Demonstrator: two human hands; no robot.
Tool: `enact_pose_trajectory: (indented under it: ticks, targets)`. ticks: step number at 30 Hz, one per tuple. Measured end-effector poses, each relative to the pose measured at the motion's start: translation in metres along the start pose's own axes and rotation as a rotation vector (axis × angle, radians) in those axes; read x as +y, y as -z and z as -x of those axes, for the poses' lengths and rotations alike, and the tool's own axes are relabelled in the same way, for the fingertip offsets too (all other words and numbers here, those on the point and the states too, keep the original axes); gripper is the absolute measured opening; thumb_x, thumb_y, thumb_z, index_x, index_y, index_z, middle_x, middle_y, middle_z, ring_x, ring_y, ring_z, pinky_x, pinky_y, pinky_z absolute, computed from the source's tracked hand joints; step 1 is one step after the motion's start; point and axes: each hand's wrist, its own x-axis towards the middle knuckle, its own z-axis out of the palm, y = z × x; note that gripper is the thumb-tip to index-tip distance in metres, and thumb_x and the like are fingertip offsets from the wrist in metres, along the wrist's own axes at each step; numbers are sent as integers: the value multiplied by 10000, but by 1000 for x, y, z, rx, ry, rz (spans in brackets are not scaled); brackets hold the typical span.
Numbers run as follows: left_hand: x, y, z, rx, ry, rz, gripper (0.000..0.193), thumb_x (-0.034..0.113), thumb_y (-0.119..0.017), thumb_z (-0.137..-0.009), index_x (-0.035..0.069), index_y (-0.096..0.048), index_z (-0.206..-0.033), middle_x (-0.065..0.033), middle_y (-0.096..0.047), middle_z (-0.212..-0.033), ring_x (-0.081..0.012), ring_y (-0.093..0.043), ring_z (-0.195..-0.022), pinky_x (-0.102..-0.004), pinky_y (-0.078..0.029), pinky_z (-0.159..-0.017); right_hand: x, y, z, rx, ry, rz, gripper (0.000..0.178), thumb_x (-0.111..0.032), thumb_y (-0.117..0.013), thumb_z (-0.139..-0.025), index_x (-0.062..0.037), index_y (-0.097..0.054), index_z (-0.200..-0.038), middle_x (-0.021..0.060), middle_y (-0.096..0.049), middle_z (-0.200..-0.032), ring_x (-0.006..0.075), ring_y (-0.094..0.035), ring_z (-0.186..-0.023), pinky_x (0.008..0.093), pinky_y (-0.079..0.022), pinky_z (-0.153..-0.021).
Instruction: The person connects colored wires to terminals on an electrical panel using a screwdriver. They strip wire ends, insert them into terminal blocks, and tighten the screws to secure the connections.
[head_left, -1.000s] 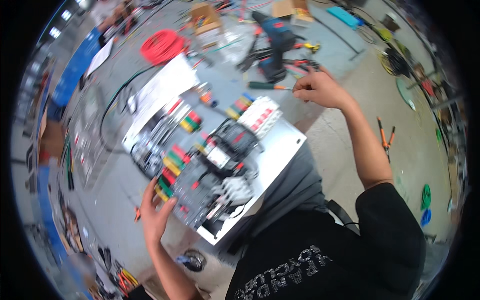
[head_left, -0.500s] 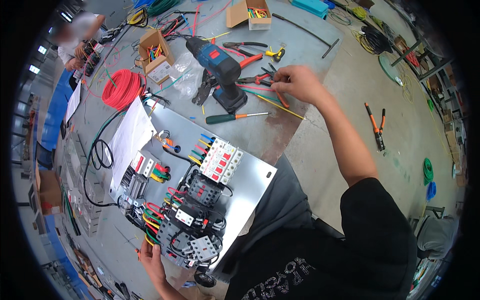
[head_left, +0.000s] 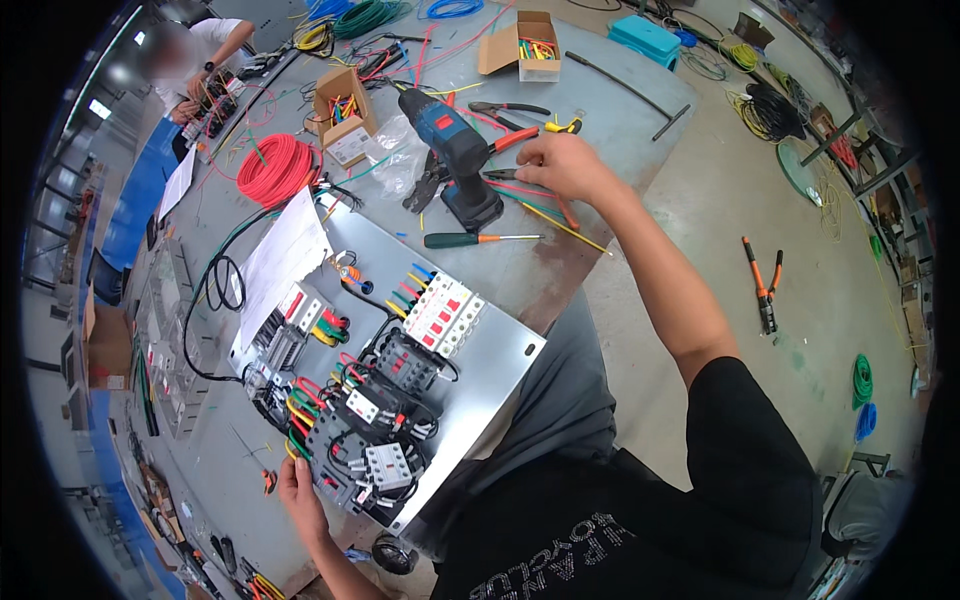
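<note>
The metal panel (head_left: 490, 372) looks heavy, stiff; hold bare edges. Left hand (head_left: 302, 500) at its edge, right hand (head_left: 568, 167) at pliers (head_left: 504, 175) beyond: grips unclear.

We observe a smooth, glossy metal plate (head_left: 482, 386) (light reflects across its bare side), smooth plastic breakers (head_left: 443, 316), a matt paper sheet (head_left: 284, 256), a cardboard box (head_left: 350, 147) and a crinkled, translucent plastic bag (head_left: 398, 162).
</note>
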Motion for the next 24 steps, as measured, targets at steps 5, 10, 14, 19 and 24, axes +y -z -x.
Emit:
enact_pose_trajectory:
  ticks: [5,10,14,19,24]
  targets:
    - [-16,0,7,39,-65,31,383,233,-607,-1133,-43,-666,-1392,10,-677,-1169,-58,-555,-1003,-236,-448,-926,-26,-19,33,-130,29,38,299,-312,-836,-892,-59,-798,-1047,126,-781,-946,300,-759,-867,407,-579,-800]
    - [-22,-2,14,27,-72,150,423,196,-620,-1118,-56,-614,-1457,-60,-674,-1318,-118,-593,-1163,-288,-464,-1030,-39,-55,54,-125,116,173,340,-377,-845,-875,-117,-812,-1092,118,-762,-931,280,-744,-954,531,-481,-1072]
    - [-25,-1,12,-35,-77,249,508,125,-668,-1076,-71,-544,-1528,-126,-642,-1468,-180,-612,-1318,-324,-456,-1129,-44,-75,56,-107,75,97,212,-275,-828,-852,-108,-771,-970,123,-759,-899,333,-736,-896,454,-570,-810]
    - [-40,-1,2,-20,-114,226,470,125,-676,-1071,-62,-581,-1491,-86,-686,-1340,-140,-633,-1189,-291,-487,-1038,-43,-93,58,-68,71,35,145,-214,-781,-848,-100,-762,-935,127,-769,-890,351,-738,-888,479,-572,-796]
    - [-19,-9,4,13,-153,163,363,138,-658,-1079,-62,-632,-1382,-30,-686,-1178,-75,-580,-997,-245,-470,-873,-49,-90,72,-80,29,6,161,-228,-755,-852,-90,-775,-932,135,-774,-897,355,-740,-894,486,-578,-811]
